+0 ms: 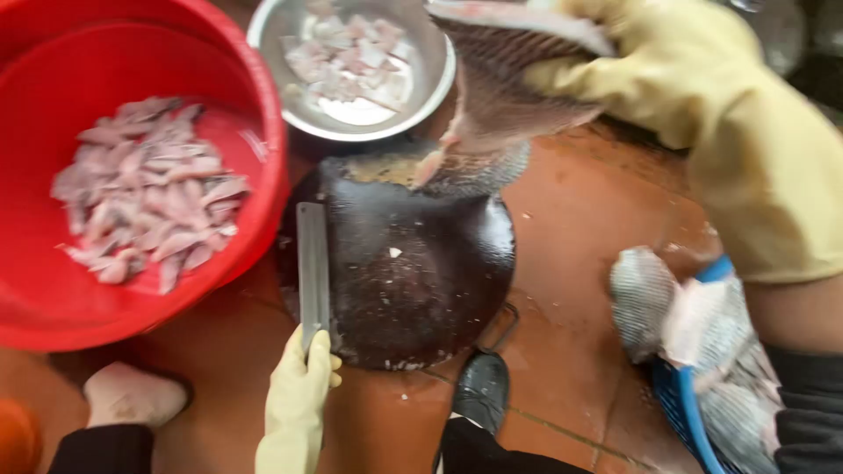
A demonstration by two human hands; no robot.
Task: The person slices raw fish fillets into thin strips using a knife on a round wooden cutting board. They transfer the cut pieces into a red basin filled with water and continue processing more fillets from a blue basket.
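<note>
A: What's in yr hands rt now?

B: My right hand, in a yellowish rubber glove, is clenched on one scaly fish piece. It's lifted up, hanging just above the far edge of the dark round chopping board, with its lower tip almost on the board. My left hand, gloved too, is closed round the handle of one cleaver. The blade lies flat along the board's left side, pointing away from me.

A: So the fish is where vs. yr grip?

B: It hangs down and to the left from my right fingers; the glove covers its upper right part. It's well apart from the cleaver.

A: Count the rest for me.

B: One board, with a pale patch of scraps at the far edge. Two red tubs, one nested in the other, left of the board, w/ a heap of pinkish fish slices in the inner one; too many to count. One metal bowl beyond the board, more pale slices inside. One blue basket at right, holding scaly fish; I can't tell the number. One dark shoe near the board's near edge, on the reddish tiled floor.
</note>
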